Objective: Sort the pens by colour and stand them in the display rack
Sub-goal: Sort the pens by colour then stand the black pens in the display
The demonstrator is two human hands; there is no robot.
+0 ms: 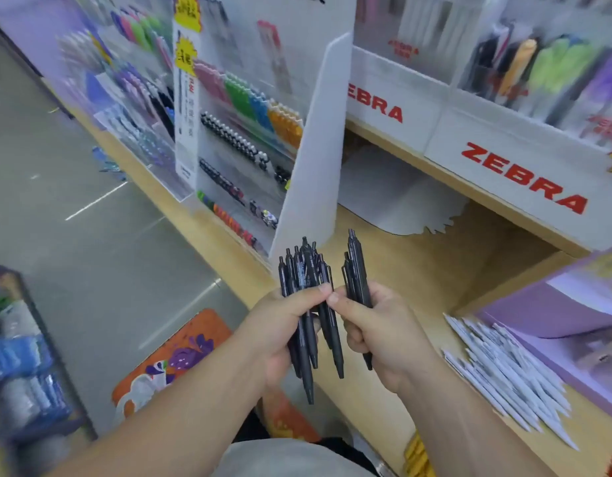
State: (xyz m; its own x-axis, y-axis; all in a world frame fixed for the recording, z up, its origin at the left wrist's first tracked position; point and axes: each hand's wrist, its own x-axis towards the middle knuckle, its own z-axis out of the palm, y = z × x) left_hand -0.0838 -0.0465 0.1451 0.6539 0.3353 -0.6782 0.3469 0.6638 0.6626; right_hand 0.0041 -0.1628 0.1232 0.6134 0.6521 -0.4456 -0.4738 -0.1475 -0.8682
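Note:
My left hand [280, 325] grips a bundle of several black pens [302, 270], clip ends up and tips pointing down. My right hand [376, 325] holds a smaller bunch of black pens [357, 266], also upright. The two hands touch at thumb and fingertip over the front edge of the wooden shelf [418, 277]. A pile of several white pens [507, 370] lies on the shelf to the right. The clear display rack [242, 142] with rows of coloured and black pens stands at upper left, behind a white divider panel [314, 160].
White ZEBRA-branded boxes [524, 173] sit on an upper ledge at the right. A purple display box [566, 311] stands at far right. An orange patterned object [173, 352] lies on the grey floor below left. A rack with blue items [18, 366] is at far left.

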